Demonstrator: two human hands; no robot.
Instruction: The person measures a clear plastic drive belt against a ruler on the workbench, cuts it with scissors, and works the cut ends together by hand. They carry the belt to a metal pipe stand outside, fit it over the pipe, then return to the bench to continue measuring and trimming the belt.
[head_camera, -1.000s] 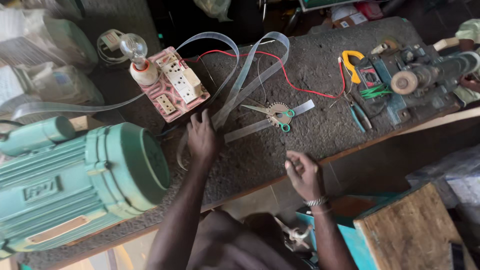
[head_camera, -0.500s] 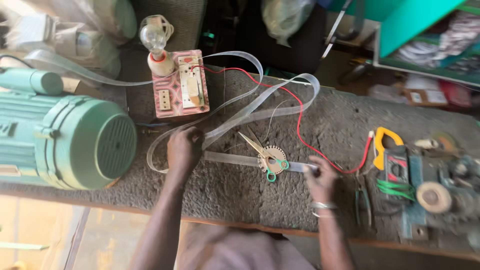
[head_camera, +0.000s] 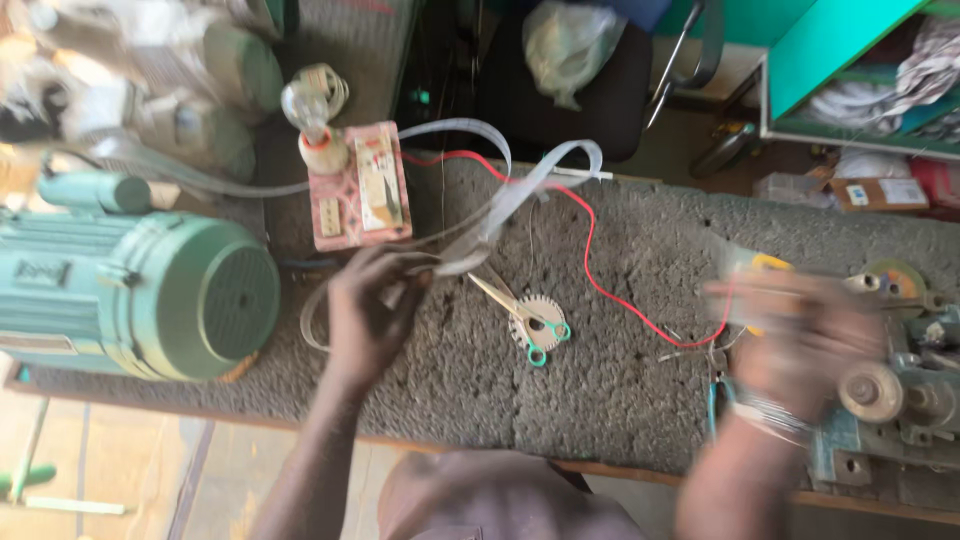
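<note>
moved: right hand (head_camera: 800, 345) has gone from the scissors (head_camera: 525, 310) to the counter's right end; left hand (head_camera: 372, 305) lifted
counter (head_camera: 600, 390): rough grey, green motor (head_camera: 140, 295) at left end
left hand: fingers closed on clear strip (head_camera: 520, 190)
right hand: blurred, grip cannot tell
room: teal shelf (head_camera: 830, 50) behind far edge

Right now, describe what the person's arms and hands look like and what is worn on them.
Both forearms are bare, with no sleeves or gloves in view. The left hand wears nothing visible. The right hand is motion-blurred; its wrist carries a silvery metal bracelet or watch band. No markings can be made out.
</note>
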